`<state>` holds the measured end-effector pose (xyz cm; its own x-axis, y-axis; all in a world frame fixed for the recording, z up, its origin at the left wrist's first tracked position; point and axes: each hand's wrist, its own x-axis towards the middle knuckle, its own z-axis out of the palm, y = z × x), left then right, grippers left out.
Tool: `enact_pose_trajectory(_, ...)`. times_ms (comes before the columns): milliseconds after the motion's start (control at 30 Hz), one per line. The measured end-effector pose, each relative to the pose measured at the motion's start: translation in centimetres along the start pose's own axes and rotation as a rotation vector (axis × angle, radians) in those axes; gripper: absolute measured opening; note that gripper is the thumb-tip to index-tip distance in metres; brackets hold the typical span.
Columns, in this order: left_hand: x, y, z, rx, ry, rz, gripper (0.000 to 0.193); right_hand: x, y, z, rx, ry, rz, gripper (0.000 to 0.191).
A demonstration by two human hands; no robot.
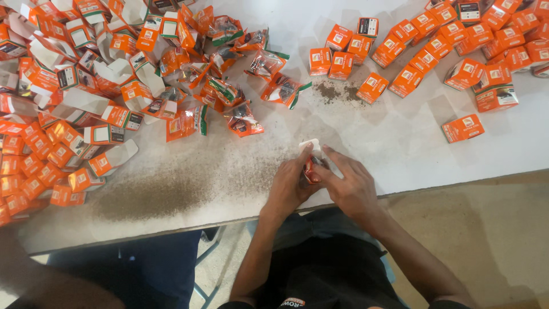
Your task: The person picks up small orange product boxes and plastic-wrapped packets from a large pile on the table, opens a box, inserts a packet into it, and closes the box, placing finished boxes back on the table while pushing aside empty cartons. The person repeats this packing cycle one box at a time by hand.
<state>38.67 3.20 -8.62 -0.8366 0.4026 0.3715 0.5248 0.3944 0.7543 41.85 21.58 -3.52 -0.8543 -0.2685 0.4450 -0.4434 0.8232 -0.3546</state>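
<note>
Both of my hands meet at the near edge of a white table [400, 143]. My left hand [289, 186] and my right hand [349, 183] together hold one small orange carton [311, 166] whose white flap sticks up between my fingertips. The carton is mostly hidden by my fingers. Clear sachets with orange and green print [243, 120] lie in a loose heap just beyond my hands.
Closed small orange boxes [463, 128] are scattered at the right and far right. Open, empty orange cartons [103, 86] pile up at the left. Brown powder [166, 191] is spilled across the table near the front edge, with a smaller patch [337, 91] further back. Another person's arm [34, 280] shows at the bottom left.
</note>
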Motion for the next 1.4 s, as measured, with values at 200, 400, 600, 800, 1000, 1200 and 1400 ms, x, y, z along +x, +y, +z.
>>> enact_pose_trajectory(200,-0.5,-0.5,0.1,0.001,0.021,0.037,0.101,1.0,-1.2,-1.7,-0.169,-0.217,-0.022,0.043)
enact_pose_trajectory(400,-1.6,-0.2,0.5,-0.183,0.129,-0.042,0.085,1.2,-1.6,-0.9,-0.102,-0.355,0.084,0.055)
enact_pose_trajectory(600,-1.3,0.0,1.0,-0.282,0.178,-0.237,0.073,1.0,-1.2,-0.7,-0.005,-0.22,0.029,0.063)
enact_pose_trajectory(800,-1.9,-0.3,1.4,-0.501,0.122,-0.38,0.059,1.4,-1.3,-1.0,-0.119,-0.362,0.061,0.075)
enact_pose_trajectory(1000,-2.5,-0.7,1.8,-0.456,0.188,-0.339,0.058,1.1,-0.3,1.0,-0.104,-0.461,0.095,0.062)
enact_pose_trajectory(1200,-1.9,0.4,1.1,-0.251,0.253,-0.206,0.049,-1.7,1.0,2.7,0.396,-0.09,0.321,0.066)
enact_pose_trajectory(1400,-2.0,1.1,0.1,0.108,0.144,0.025,0.048,-2.9,0.2,3.3,0.24,0.037,0.062,0.044)
